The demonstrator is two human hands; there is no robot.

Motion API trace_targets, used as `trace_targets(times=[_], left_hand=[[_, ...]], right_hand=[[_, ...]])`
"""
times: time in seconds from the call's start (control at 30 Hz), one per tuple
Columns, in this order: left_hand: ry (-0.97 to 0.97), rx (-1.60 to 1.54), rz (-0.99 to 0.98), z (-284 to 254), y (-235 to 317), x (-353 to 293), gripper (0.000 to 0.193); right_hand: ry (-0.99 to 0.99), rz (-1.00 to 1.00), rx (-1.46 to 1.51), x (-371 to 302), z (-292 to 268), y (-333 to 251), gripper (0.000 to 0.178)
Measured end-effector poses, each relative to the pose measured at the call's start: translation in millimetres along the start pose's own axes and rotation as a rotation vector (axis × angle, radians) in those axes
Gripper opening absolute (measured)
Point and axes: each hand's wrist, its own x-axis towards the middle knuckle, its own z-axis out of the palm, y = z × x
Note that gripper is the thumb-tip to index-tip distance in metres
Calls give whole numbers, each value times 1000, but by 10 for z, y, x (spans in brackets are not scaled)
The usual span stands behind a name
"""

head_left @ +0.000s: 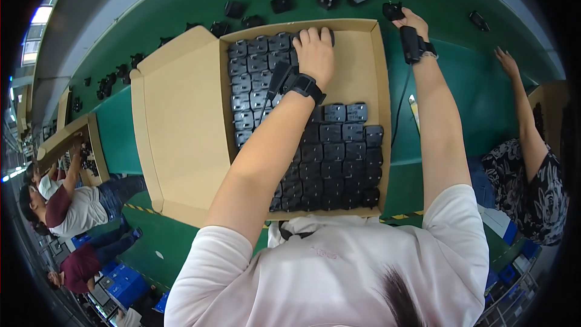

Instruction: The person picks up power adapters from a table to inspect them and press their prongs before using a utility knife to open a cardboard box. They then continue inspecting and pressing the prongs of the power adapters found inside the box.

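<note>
An open cardboard box [382,67] lies in front of me, packed with rows of black plug-in power adapters [257,62], their pins facing up. My left hand [315,58] is inside it near the far wall, fingers closed over a black adapter at the end of the top row; the fingers cover most of that adapter. Off to the right, beyond the box's far corner, my right hand [413,21] grips another black power adapter [392,11] between thumb and fingers. Both wrists carry black strapped devices with cables.
Loose adapters [328,0] lie scattered along the green conveyor or table surface [448,0] beyond the box. The box's lid flap [181,115] folds out left. A co-worker's arm [525,103] reaches in at right. People work beside another box [91,139] at left.
</note>
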Motion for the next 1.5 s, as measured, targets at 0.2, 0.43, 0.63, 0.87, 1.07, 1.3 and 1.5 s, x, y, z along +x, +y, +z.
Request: trace_targets(times=[0.2, 0.43, 0.63, 0.87, 1.07, 1.3, 1.5], left_hand=[[117, 198, 32, 209, 145, 272, 38], [42, -804, -152, -870, 417, -554, 46], [195, -701, 20, -1657, 341, -1624, 54], [101, -1621, -275, -2415, 196, -2597, 46], [203, -1663, -227, -2813, -24, -3149, 41], [125, -1189, -53, -3064, -298, -3525, 40], [155, -1002, 24, -3161, -303, -3594, 38]], right_hand=[[109, -231, -345, 391, -216, -205, 33], [-567, -298, -466, -2343, 421, -393, 42], [-736, -341, -605, -3956, 517, 6, 46], [-672, 221, 282, -5187, 772, 572, 45], [-722, -100, -332, -5762, 883, 544, 47], [-1033, -1089, -631, -6020, 1040, 357, 55], [-1012, -1137, -681, -6133, 1021, 435, 53]])
